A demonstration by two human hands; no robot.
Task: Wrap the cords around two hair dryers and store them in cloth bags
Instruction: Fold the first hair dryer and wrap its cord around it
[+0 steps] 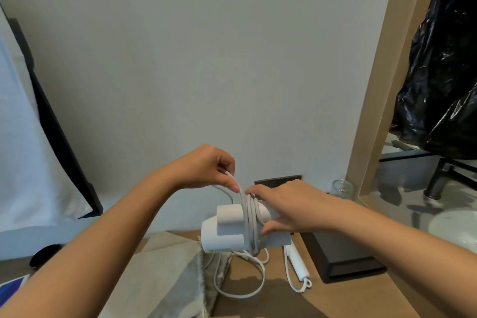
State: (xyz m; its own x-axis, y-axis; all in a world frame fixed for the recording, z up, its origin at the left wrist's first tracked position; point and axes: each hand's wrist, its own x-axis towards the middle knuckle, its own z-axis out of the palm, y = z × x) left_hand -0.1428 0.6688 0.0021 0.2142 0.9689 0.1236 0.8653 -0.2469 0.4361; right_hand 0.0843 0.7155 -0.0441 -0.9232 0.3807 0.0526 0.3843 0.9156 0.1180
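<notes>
One white hair dryer (pixel 227 237) is held above the worktop (pixel 335 299), at 6 o'clock in the view. The right hand (pixel 291 209) grips its body. About four turns of cord (pixel 250 217) circle it. The left hand (pixel 206 168), at 11 o'clock from the dryer, pinches the cord between thumb and fingers. Two cloth bags, one beige (pixel 160 253) and one grey (pixel 193 286), lie overlapping at 7 o'clock. One black box (pixel 343 253) sits at 4 o'clock.

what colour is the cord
The cord is white, same as the dryer; head view.
</notes>
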